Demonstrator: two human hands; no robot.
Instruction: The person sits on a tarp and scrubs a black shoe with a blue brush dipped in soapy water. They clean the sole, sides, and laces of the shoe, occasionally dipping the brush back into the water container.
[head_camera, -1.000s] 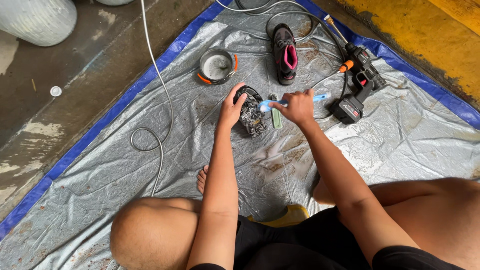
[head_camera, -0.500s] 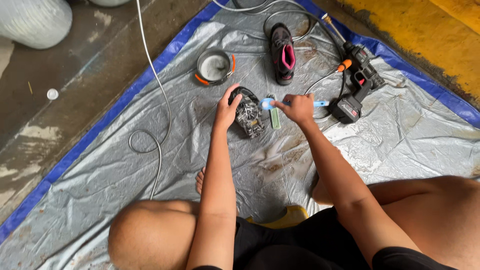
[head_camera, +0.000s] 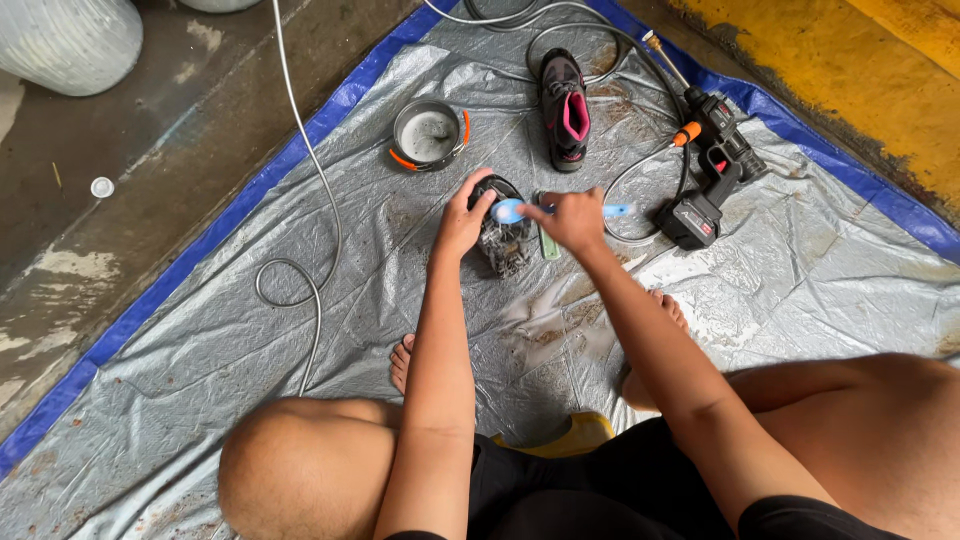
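Note:
A dirty dark shoe (head_camera: 503, 238) lies sole-side up on a grey tarp (head_camera: 250, 330) in front of me. My left hand (head_camera: 462, 218) grips its left side and steadies it. My right hand (head_camera: 572, 218) is closed on a light blue brush (head_camera: 520, 210), whose head rests over the shoe and whose handle sticks out to the right. A small green item (head_camera: 549, 243) lies on the tarp just right of the shoe, under my right hand.
A second black shoe with pink lining (head_camera: 566, 110) lies farther away. A small pot with orange handles (head_camera: 428, 134) sits to its left. A black cordless spray tool (head_camera: 712, 170) with hose lies right. A white hose (head_camera: 308, 170) crosses the concrete floor.
The view has shifted slightly. My right hand has slid the brush a little across the shoe; my left hand stays on the shoe.

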